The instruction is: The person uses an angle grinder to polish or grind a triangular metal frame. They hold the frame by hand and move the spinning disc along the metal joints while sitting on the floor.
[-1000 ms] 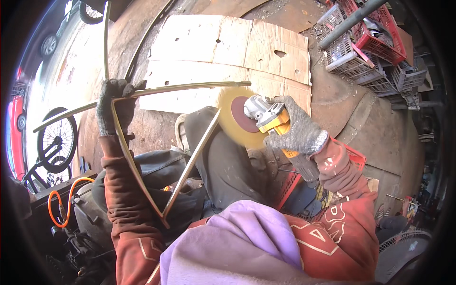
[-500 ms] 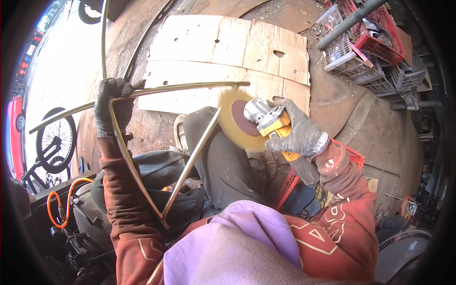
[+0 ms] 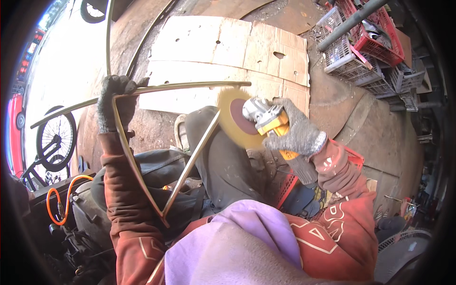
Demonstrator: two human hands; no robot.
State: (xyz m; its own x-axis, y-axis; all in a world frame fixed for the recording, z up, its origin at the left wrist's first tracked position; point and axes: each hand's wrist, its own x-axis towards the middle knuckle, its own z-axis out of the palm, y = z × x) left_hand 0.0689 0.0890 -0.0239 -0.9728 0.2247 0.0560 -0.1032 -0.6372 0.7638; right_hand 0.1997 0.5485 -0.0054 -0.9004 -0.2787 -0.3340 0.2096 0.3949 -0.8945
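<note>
Flattened cardboard sheets (image 3: pixel 228 52) lie on a rust-brown, dusty floor (image 3: pixel 351 123) ahead of the seated position. Stacked plastic crates (image 3: pixel 365 52), white and red, occupy the upper right, with a dark pipe (image 3: pixel 351 21) lying across them. A bicycle wheel (image 3: pixel 56 137) stands at the left edge, next to a red vehicle body (image 3: pixel 14 137). An orange hose (image 3: pixel 59 199) loops at the lower left among dark equipment. Strong daylight overexposes the upper left area; the right side lies in shade.
</note>
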